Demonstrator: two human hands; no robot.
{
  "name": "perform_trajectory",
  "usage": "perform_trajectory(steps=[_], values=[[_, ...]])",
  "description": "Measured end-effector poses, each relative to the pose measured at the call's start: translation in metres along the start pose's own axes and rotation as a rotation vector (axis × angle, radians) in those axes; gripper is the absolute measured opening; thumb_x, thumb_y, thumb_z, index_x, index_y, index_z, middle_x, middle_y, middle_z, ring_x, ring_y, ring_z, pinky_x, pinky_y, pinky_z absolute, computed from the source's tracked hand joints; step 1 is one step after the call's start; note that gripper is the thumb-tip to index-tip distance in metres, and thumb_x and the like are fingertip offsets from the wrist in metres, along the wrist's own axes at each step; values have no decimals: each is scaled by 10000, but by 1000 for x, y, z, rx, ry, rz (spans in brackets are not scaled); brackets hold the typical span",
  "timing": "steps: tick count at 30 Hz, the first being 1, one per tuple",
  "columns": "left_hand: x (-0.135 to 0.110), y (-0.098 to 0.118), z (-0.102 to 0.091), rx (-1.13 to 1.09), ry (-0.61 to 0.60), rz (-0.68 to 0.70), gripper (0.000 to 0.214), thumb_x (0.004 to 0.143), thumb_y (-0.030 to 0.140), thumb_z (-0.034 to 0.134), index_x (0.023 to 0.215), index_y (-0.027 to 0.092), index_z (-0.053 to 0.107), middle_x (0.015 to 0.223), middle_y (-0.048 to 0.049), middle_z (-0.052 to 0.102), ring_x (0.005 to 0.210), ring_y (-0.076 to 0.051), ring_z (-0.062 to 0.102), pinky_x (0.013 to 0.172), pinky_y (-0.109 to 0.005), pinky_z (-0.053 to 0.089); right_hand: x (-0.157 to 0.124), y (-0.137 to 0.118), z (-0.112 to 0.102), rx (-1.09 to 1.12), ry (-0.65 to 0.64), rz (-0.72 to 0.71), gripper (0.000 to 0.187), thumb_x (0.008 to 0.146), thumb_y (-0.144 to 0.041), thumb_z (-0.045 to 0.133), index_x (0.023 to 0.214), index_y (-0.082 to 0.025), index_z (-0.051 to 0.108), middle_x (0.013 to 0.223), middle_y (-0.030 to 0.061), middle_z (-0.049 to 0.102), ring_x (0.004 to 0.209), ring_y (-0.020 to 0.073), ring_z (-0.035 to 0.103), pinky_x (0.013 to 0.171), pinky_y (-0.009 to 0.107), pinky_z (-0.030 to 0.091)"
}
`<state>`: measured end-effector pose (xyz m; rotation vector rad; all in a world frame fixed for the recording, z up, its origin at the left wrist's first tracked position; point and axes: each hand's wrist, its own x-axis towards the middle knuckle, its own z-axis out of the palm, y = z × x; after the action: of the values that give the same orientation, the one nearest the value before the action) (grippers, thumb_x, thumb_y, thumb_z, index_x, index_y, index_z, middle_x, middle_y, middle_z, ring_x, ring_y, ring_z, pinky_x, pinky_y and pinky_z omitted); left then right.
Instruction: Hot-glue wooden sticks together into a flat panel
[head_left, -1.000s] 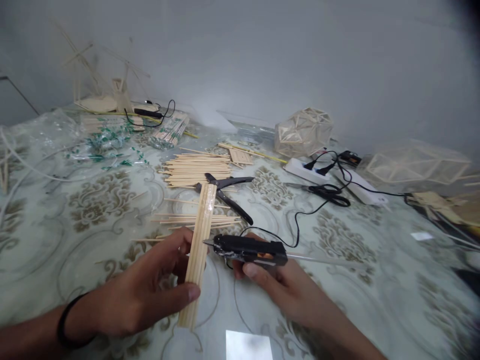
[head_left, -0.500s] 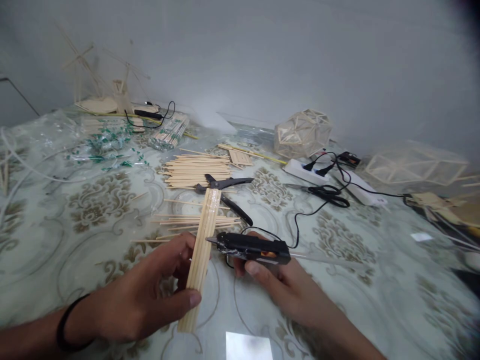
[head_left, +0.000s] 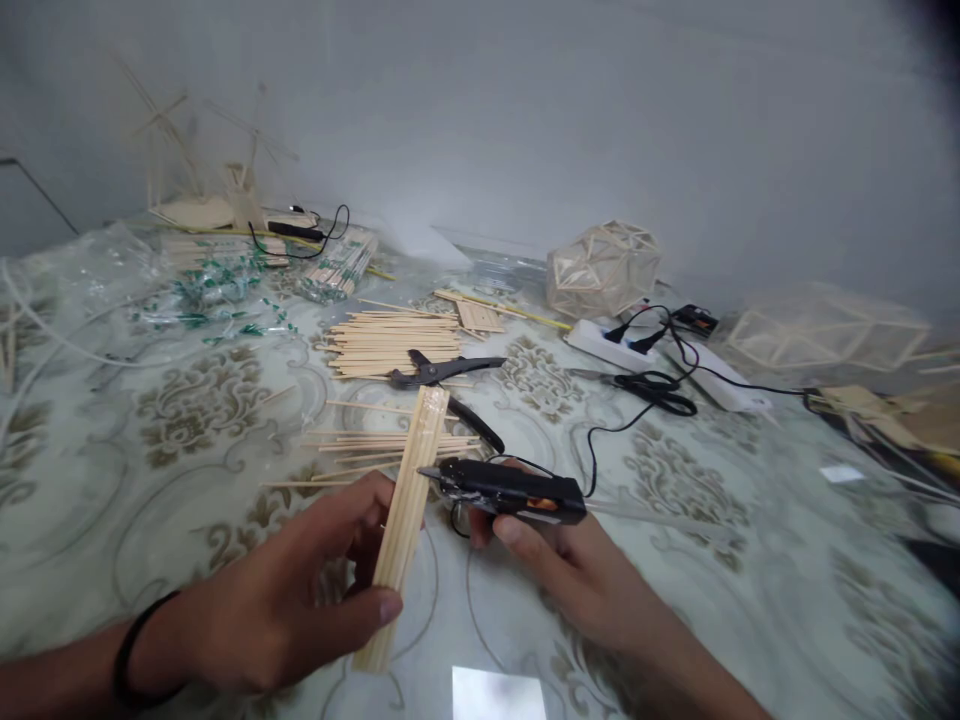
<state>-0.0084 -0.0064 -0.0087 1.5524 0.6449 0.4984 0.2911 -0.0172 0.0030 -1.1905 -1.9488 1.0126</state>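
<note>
My left hand [head_left: 300, 590] is closed round a flat panel of glued wooden sticks [head_left: 411, 490], held upright and tilted away from me. My right hand [head_left: 577, 575] grips a black hot glue gun [head_left: 510, 492], its metal nozzle touching the panel's right edge about halfway up. A black cord runs from the gun toward the back right. Loose sticks [head_left: 390, 442] lie on the table just behind the panel.
Black pliers [head_left: 442, 372] and a stack of sticks [head_left: 394, 342] lie behind. Scissors [head_left: 652, 385], a white power strip [head_left: 611, 343] and stick-frame polyhedra [head_left: 604, 268] stand at the back right. Plastic bags [head_left: 210, 290] and a stick model [head_left: 202, 190] sit at the back left.
The panel's top has shifted a little to the right and the glue gun nozzle has closed in from just apart to touching its edge.
</note>
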Motion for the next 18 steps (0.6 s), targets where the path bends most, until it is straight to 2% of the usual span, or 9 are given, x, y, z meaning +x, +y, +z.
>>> perform_trajectory(steps=[4,8,14,18], values=[[0,1,1,31,18,18,269,1088,465,650,1277,277,622,1153,-47,639,1081,-245,611,923,-380,573,1,-3,-1,13,10,-11,549,1148,-682,451,925,-241,690,928,57,696,898,244,695,838,380,573],[-1,2,2,50,20,22,264,1080,460,657,1274,285,619,1105,-44,632,1125,-262,604,890,-361,574,2,-3,0,33,23,7,558,1144,-688,459,917,-240,702,913,55,706,882,247,698,836,384,570],[-1,1,2,61,-1,19,254,1081,460,658,1248,272,620,1245,-70,637,1183,-279,609,914,-375,581,1,0,0,54,61,14,524,1139,-662,501,929,-238,727,912,59,734,876,256,705,844,397,585],[0,2,2,27,4,48,217,1088,415,663,1250,275,628,1152,-48,625,1173,-270,615,932,-368,587,0,2,0,53,79,13,519,1142,-646,509,934,-235,748,914,59,742,871,249,707,825,388,587]])
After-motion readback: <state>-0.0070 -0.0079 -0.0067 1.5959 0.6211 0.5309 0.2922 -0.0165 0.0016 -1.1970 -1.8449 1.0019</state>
